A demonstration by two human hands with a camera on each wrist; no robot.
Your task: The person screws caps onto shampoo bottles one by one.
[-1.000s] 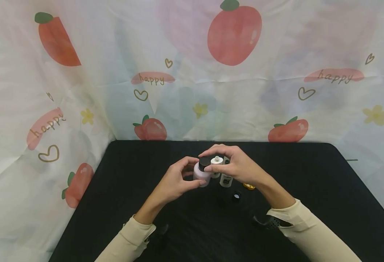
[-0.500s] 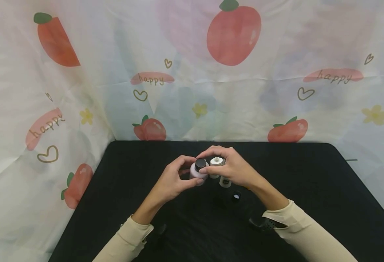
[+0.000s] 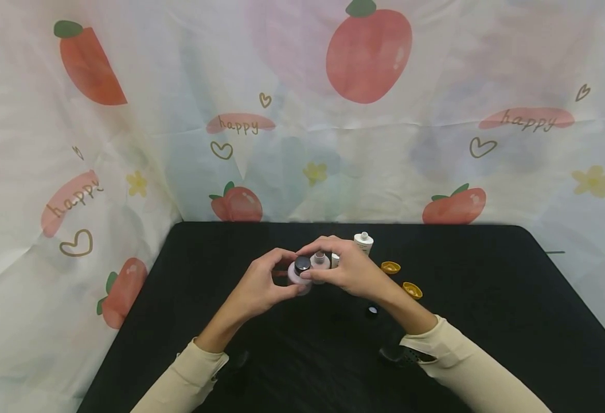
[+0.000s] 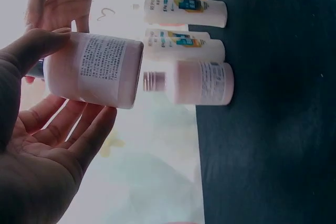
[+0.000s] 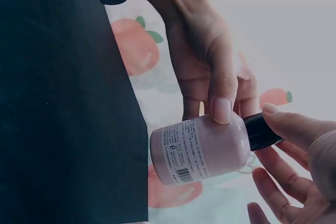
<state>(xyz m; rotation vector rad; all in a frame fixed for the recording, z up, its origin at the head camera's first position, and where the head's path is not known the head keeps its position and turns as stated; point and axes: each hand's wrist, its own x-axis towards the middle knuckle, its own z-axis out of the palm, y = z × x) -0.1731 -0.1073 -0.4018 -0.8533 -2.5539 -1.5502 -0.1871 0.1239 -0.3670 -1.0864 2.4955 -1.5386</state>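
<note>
In the head view my left hand point(image 3: 266, 281) grips a pink lotion bottle point(image 5: 202, 150) around its body, thumb on the near side. The bottle is held in the air above the black table, printed label showing in both wrist views. My right hand point(image 3: 346, 269) pinches the bottle's black cap point(image 5: 261, 131) between thumb and fingers. The cap sits at the bottle's neck; whether it is tight cannot be told. Just behind stands a second pink bottle point(image 4: 202, 83), uncapped, with its threaded neck bare.
Two white bottles point(image 4: 186, 11) stand beside the uncapped pink one. Two yellow caps point(image 3: 390, 267) and a small black cap point(image 3: 372, 311) lie to the right on the black table point(image 3: 302, 355). A printed cloth point(image 3: 292, 166) hangs behind the table.
Both hands have shifted left with the pink bottle and its cap. The uncapped pink bottle, a rear white bottle and both yellow caps now show more fully.
</note>
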